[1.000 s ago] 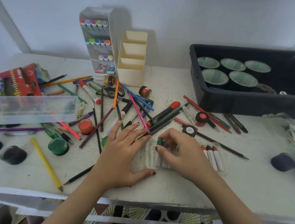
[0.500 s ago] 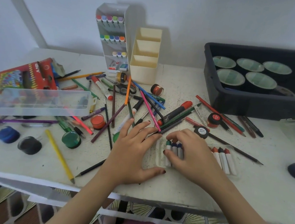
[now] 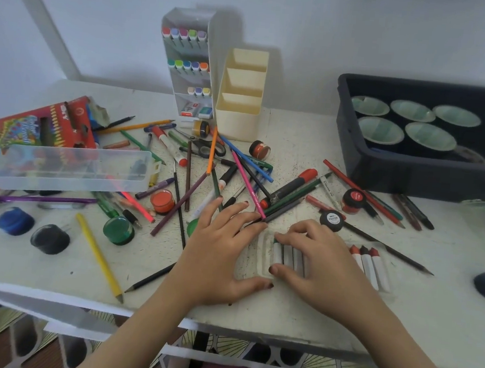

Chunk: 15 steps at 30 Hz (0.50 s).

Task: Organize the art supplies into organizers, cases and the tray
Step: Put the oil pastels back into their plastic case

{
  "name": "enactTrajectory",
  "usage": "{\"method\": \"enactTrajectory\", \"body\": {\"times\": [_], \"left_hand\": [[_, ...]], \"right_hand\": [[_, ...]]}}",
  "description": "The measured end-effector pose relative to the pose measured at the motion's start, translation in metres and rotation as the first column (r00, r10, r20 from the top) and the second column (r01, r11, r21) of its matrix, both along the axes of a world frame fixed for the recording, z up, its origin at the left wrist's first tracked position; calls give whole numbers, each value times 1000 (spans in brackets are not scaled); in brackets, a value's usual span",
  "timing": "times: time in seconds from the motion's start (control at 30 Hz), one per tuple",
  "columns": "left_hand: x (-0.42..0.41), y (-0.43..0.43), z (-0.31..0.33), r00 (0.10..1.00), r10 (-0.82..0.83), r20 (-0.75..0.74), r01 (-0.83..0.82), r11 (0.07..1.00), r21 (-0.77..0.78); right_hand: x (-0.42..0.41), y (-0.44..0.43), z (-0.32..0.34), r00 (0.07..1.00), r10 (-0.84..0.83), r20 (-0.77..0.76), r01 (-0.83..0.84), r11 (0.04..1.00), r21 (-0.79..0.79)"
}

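A shallow clear crayon tray lies near the table's front edge. White-wrapped crayons lie in its slots, the leftmost a green crayon. My right hand covers the row, index tip and thumb pinching the green crayon end to end. My left hand rests flat with spread fingers at the tray's left edge, thumb along its front. Three red crayons lie in the tray's right end. Loose pencils, pens and markers are piled behind my hands.
A marker organizer and a cream pen organizer stand at the back wall. The dark tray with cups sits back right. On the left are a clear case, a red pencil box and a green paint pot.
My right hand brought the green crayon down into the tray beside the other crayons and now lies over the row. My left hand stayed at the tray's left edge.
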<state>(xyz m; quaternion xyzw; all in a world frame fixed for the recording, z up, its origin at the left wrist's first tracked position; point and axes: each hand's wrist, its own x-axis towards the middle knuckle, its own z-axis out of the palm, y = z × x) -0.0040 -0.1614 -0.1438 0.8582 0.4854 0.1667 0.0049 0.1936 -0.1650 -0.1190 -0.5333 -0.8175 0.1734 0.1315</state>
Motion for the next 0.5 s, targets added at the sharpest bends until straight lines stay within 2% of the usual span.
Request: {"method": "enactTrajectory", "body": {"times": [0.23, 0.37, 0.5], "left_hand": [[-4, -2, -2, 1000, -13, -17, 13, 999, -41], [-2, -2, -2, 1000, 30, 5, -30, 998, 54], [3, 3, 1, 999, 40, 22, -43, 990, 138]], "right_hand": [[0, -5, -1, 1000, 25, -14, -24, 999, 26], [14, -9, 2, 990, 19, -139, -16, 1000, 24], [44, -18, 6, 971, -89, -222, 108, 991, 77]]}}
